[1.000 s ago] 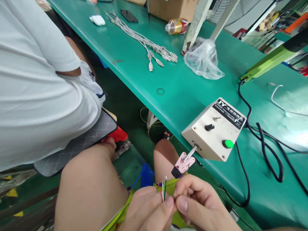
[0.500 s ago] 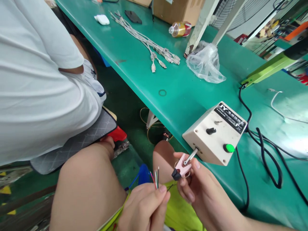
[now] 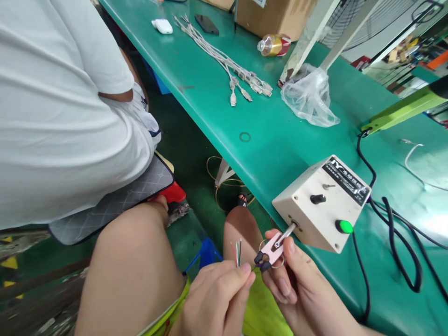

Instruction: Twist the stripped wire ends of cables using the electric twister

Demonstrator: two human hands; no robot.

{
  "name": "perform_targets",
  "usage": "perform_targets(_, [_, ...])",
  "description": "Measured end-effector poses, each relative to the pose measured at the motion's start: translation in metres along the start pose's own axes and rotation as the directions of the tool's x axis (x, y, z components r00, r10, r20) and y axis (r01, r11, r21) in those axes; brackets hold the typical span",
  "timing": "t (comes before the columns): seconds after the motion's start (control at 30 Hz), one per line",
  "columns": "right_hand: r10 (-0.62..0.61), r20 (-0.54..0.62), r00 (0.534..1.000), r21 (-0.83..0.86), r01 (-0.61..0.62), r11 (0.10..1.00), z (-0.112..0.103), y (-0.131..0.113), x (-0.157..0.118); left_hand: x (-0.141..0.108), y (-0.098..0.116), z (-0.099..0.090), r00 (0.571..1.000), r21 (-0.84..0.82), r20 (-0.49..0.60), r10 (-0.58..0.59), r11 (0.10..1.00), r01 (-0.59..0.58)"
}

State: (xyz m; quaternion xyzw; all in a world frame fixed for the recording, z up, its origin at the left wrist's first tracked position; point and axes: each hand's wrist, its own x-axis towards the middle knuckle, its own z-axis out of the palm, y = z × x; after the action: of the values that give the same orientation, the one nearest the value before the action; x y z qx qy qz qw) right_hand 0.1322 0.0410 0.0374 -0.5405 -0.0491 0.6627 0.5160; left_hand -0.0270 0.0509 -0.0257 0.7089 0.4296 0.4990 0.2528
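My left hand (image 3: 220,294) pinches a thin cable whose coloured wire ends (image 3: 238,252), red, white, green and black, stick up above the fingers. My right hand (image 3: 297,275) grips a pink clip (image 3: 272,251) with black tips. Its jaws are spread, and a dark strand from my left fingers reaches toward them. The clip sits on a metal shaft (image 3: 287,232) that comes out of a beige box (image 3: 311,210) with a black knob, a small switch and a lit green button.
USB cables (image 3: 224,60), a bottle (image 3: 275,45), a plastic bag (image 3: 310,95), a phone (image 3: 206,24) and a white case (image 3: 162,26) lie on the green table (image 3: 217,116). Black cords run right of the box. A person in a white shirt (image 3: 63,116) sits at the left.
The clip's black jaws have spread apart under my right fingers, and the wires in my left hand are closer to them. The whole view has shifted slightly.
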Motion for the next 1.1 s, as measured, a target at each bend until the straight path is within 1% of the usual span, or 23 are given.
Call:
perform_targets(0.13, [0.001,0.012,1.0,0.011,-0.002,1.0,-0.003,0.002,0.0,-0.004,-0.001,0.001,1.0,-0.01,0.012,0.0,1.0,0.0])
perform_targets(0.23, [-0.004,0.046,0.999,0.035,0.002,0.999,-0.004,0.003,0.0,-0.004,-0.001,0.0,1.0,-0.011,0.017,-0.006,1.0,0.006])
perform_targets(0.3, [0.02,0.061,0.998,0.061,-0.024,0.998,-0.007,0.004,-0.001,-0.002,0.0,0.0,1.0,-0.021,0.005,0.006,1.0,-0.006])
perform_targets(0.37, [0.082,0.079,0.993,0.1,-0.09,0.991,-0.012,0.005,-0.003,0.001,0.0,0.0,1.0,-0.032,-0.008,0.018,0.999,-0.018])
perform_targets(0.43, [0.155,0.12,0.981,0.135,-0.171,0.976,-0.018,0.009,-0.005,0.003,0.0,0.0,0.999,-0.022,-0.027,0.029,0.999,-0.03])
perform_targets(0.53, [0.267,0.188,0.945,0.133,-0.294,0.946,-0.024,0.019,-0.007,0.003,-0.001,0.001,0.998,0.002,-0.038,0.059,0.998,-0.059])
perform_targets(0.6, [0.322,0.205,0.924,0.109,-0.349,0.931,-0.025,0.026,-0.007,0.001,-0.001,0.002,0.998,0.01,-0.032,0.063,0.998,-0.062])
perform_targets(0.73, [0.329,0.201,0.922,0.091,-0.352,0.931,-0.023,0.034,-0.008,-0.005,-0.003,0.001,0.996,0.014,-0.021,0.083,0.997,-0.082])
perform_targets(0.87, [0.356,0.194,0.914,0.081,-0.377,0.923,-0.024,0.038,-0.009,-0.008,-0.003,-0.004,0.996,0.046,-0.052,0.073,0.996,-0.071])
perform_targets(0.97, [0.37,0.206,0.906,0.057,-0.388,0.92,-0.024,0.038,-0.009,-0.006,-0.002,-0.008,0.994,0.079,-0.071,0.085,0.994,-0.079])
perform_targets(1.1, [0.37,0.209,0.905,0.018,-0.381,0.924,-0.021,0.034,-0.01,-0.004,-0.001,-0.01,0.994,0.08,-0.048,0.103,0.992,-0.099])
